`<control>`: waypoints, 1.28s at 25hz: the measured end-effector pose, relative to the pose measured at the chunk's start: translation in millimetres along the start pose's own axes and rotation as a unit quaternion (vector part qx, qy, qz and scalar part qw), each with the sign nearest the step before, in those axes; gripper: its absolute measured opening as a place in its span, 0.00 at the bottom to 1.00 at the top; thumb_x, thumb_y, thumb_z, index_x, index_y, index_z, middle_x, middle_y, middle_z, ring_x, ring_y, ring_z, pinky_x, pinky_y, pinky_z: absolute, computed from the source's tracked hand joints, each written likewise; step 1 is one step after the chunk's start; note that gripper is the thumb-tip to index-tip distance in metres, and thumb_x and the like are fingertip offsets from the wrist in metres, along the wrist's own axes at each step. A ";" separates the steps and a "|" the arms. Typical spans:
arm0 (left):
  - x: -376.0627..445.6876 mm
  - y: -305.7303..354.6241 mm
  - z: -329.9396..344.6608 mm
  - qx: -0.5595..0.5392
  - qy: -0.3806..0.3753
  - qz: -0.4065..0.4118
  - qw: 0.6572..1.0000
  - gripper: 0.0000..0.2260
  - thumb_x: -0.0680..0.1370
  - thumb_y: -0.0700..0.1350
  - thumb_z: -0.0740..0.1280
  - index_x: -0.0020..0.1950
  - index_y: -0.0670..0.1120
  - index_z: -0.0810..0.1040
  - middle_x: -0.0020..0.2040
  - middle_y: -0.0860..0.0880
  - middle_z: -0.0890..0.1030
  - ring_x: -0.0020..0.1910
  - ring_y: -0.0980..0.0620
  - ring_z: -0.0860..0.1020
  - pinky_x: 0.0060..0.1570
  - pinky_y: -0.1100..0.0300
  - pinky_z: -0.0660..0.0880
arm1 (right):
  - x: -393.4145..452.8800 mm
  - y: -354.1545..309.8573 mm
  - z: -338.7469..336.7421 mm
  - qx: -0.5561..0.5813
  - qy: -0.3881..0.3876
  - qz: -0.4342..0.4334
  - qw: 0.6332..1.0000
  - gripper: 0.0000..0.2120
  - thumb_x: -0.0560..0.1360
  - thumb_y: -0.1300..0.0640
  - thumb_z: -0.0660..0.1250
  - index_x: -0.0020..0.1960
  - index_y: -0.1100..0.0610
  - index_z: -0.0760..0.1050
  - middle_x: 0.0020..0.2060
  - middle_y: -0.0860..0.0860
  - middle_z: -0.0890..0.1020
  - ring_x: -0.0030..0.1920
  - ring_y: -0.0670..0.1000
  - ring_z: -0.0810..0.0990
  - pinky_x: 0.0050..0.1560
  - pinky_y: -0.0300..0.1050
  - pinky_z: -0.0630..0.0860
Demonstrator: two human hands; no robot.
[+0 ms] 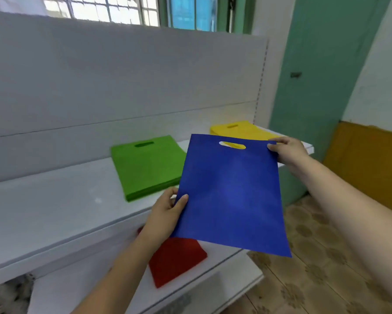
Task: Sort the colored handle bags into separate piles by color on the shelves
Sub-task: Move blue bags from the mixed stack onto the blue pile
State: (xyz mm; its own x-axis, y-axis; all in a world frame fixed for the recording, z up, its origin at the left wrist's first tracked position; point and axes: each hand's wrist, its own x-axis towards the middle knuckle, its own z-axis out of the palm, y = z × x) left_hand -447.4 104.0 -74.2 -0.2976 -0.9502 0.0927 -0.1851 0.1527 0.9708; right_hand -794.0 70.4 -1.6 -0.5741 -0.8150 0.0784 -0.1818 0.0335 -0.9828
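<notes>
A flat blue handle bag (232, 196) hangs in the air in front of the shelves, held by both hands. My left hand (167, 211) pinches its lower left edge. My right hand (288, 152) grips its upper right corner beside the handle slot. On the upper shelf (54, 205) lies a pile of green bags (147, 166), and further right a pile of yellow bags (238, 130), partly hidden behind the blue bag. A red bag pile (176, 259) lies on the lower shelf (213, 270), partly covered by my left forearm and the blue bag.
A white back panel (122, 82) rises behind the shelves. A green door (322, 87) stands to the right, with patterned floor tiles (315, 268) below. A barred window (99, 7) sits above the panel.
</notes>
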 end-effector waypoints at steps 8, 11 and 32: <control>47.0 -62.8 188.0 -0.021 -0.112 -0.122 0.986 0.11 0.83 0.48 0.59 0.63 0.50 0.77 0.55 0.52 0.84 0.51 0.53 0.83 0.51 0.57 0.79 | 78.4 130.2 -126.0 -0.088 0.024 0.103 0.991 0.10 0.77 0.63 0.66 0.38 0.55 0.74 0.35 0.54 0.77 0.36 0.51 0.75 0.34 0.43 0.75; 63.1 -99.9 230.2 -0.065 -0.075 -0.241 0.965 0.11 0.83 0.46 0.60 0.60 0.47 0.79 0.54 0.48 0.84 0.51 0.47 0.83 0.51 0.48 0.80 | 103.6 176.3 -140.5 -0.096 0.007 0.140 0.985 0.10 0.77 0.64 0.65 0.38 0.54 0.73 0.36 0.55 0.77 0.34 0.50 0.75 0.35 0.44 0.76; 228.2 -302.3 357.5 -0.125 0.091 -0.478 0.865 0.11 0.83 0.40 0.58 0.64 0.43 0.74 0.59 0.46 0.79 0.55 0.46 0.79 0.58 0.50 0.77 | 317.6 379.1 -46.5 -0.098 -0.203 0.188 0.956 0.22 0.79 0.53 0.65 0.71 0.55 0.68 0.58 0.54 0.77 0.56 0.56 0.79 0.56 0.52 0.79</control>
State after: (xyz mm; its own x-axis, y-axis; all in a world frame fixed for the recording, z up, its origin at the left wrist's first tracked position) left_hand -794.2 -61.9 -425.6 0.0362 -0.6403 -0.7673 -0.0488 -0.7680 0.6386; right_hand -1082.4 -148.9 -341.6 -0.2781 -0.8803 -0.3843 -0.1920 0.4429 -0.8758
